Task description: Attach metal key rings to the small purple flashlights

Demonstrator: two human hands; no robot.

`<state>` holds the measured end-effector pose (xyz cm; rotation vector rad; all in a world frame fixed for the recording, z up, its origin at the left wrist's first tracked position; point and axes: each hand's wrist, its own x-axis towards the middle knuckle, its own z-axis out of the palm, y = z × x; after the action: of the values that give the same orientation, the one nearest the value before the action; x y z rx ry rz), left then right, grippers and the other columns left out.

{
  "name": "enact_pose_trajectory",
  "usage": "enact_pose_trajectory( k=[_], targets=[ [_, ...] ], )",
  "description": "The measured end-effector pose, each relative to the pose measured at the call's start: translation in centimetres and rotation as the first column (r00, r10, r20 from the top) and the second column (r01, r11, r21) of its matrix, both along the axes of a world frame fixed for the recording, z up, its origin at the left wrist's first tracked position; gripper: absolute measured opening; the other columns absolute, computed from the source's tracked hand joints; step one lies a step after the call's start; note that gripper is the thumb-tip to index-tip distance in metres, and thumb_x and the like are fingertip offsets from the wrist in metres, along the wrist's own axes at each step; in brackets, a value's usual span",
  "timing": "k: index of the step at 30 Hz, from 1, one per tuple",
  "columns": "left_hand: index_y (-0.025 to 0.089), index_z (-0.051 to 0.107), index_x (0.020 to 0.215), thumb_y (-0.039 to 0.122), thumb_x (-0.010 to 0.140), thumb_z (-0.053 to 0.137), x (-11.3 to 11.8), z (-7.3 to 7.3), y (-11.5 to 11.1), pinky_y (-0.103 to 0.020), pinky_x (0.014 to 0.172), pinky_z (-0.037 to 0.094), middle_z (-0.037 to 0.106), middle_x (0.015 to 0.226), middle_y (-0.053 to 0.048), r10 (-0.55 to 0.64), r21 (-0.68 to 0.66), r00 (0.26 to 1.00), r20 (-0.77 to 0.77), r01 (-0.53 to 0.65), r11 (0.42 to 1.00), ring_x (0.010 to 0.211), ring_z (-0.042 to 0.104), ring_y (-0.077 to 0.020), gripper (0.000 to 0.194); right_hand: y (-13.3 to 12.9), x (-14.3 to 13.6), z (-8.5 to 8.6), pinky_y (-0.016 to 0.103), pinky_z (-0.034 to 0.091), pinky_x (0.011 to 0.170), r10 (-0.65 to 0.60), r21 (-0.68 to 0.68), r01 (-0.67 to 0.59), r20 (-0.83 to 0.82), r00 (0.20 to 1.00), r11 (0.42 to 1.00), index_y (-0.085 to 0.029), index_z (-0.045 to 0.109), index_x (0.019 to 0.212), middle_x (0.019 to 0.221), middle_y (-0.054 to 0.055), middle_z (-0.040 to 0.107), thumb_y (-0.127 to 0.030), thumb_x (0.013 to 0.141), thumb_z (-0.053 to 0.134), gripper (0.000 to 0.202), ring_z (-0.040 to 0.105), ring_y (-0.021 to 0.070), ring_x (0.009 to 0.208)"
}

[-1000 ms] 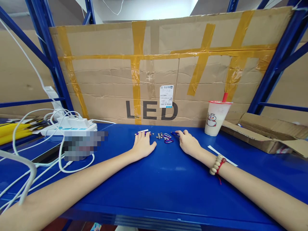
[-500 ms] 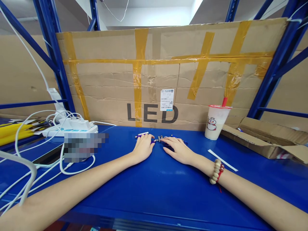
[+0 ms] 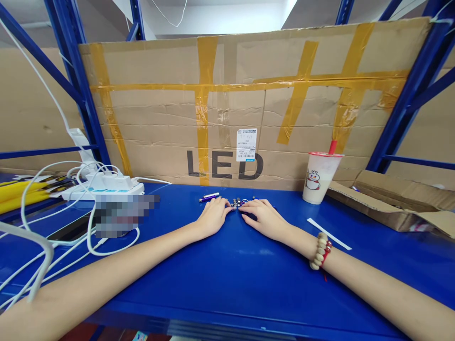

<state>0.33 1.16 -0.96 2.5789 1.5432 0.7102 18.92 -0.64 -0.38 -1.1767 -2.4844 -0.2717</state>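
Note:
A cluster of small shiny metal balls (image 3: 237,202) lies on the blue tabletop between my two hands. My left hand (image 3: 212,219) rests at its left side, thumb and forefinger brought together at a tiny metallic piece too small to make out. From the right, my right hand (image 3: 266,220) reaches in with fingers stretched out and thumb apart, its fingertips at the edge of the balls. Something dark shows beneath that palm, mostly covered. Just beyond my left fingers lie purple and silver pen-like sticks (image 3: 209,197).
A lidded drink cup (image 3: 320,182) with a red straw stands right, near a white strip (image 3: 329,233) and an open cardboard box (image 3: 387,201). On the left are a power strip (image 3: 106,190), white cables and a phone (image 3: 71,228). A large carton (image 3: 159,123) walls the back.
My hands stay beside the metal balls with small finger movements. The left fingers have drawn back slightly from the pen-like sticks, and more of the balls shows. The view has shifted slightly.

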Motion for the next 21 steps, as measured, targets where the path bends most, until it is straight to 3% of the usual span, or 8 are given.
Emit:
enact_pose_trajectory(
  k=[2, 8, 16, 21],
  targets=[
    [0.016, 0.053, 0.097, 0.035, 0.091, 0.032, -0.01, -0.02, -0.02, -0.035, 0.086, 0.037, 0.055, 0.100, -0.006, -0.007, -0.002, 1.000, -0.012, 0.007, 1.000, 0.097, 0.048, -0.0208, 0.029, -0.15, -0.09, 0.12, 0.037, 0.029, 0.089, 0.006, 0.009, -0.006, 0.006, 1.000, 1.000, -0.022, 0.059, 0.108, 0.106, 0.005, 0.060, -0.025, 0.087, 0.041, 0.028, 0.051, 0.0182, 0.100],
    [0.014, 0.054, 0.084, 0.035, 0.092, 0.027, 0.00, -0.09, 0.08, -0.037, 0.082, 0.037, 0.056, 0.091, -0.009, 0.007, 0.014, 0.998, -0.056, -0.007, 1.000, 0.091, 0.050, -0.0232, 0.035, -0.45, -0.26, 0.31, 0.034, 0.033, 0.081, -0.160, 0.019, 0.160, 0.000, 0.987, 0.987, -0.017, 0.065, 0.097, 0.101, 0.007, 0.061, -0.032, 0.085, 0.045, 0.028, 0.052, 0.0206, 0.096],
    [0.015, 0.050, 0.086, 0.055, 0.086, 0.028, 0.26, 0.49, -0.68, -0.035, 0.073, 0.041, 0.058, 0.090, -0.008, 0.013, 0.038, 1.000, -0.007, -0.013, 0.999, 0.085, 0.052, -0.0233, 0.046, -0.47, -0.23, 0.17, 0.036, 0.033, 0.084, -0.176, 0.014, 0.176, -0.008, 0.984, 0.984, -0.015, 0.057, 0.112, 0.111, 0.008, 0.056, -0.030, 0.084, 0.043, 0.034, 0.047, 0.0216, 0.102],
    [0.015, 0.056, 0.087, 0.051, 0.088, 0.029, 0.27, 0.54, -0.85, -0.034, 0.078, 0.041, 0.059, 0.093, -0.008, -0.044, 0.097, 0.998, -0.053, 0.049, 0.994, 0.091, 0.053, -0.0230, 0.044, -0.27, 0.00, 0.05, 0.037, 0.033, 0.085, -0.106, -0.023, 0.106, -0.016, 0.994, 0.994, -0.019, 0.059, 0.108, 0.113, 0.007, 0.054, -0.031, 0.086, 0.042, 0.031, 0.045, 0.0210, 0.104]
  ],
)
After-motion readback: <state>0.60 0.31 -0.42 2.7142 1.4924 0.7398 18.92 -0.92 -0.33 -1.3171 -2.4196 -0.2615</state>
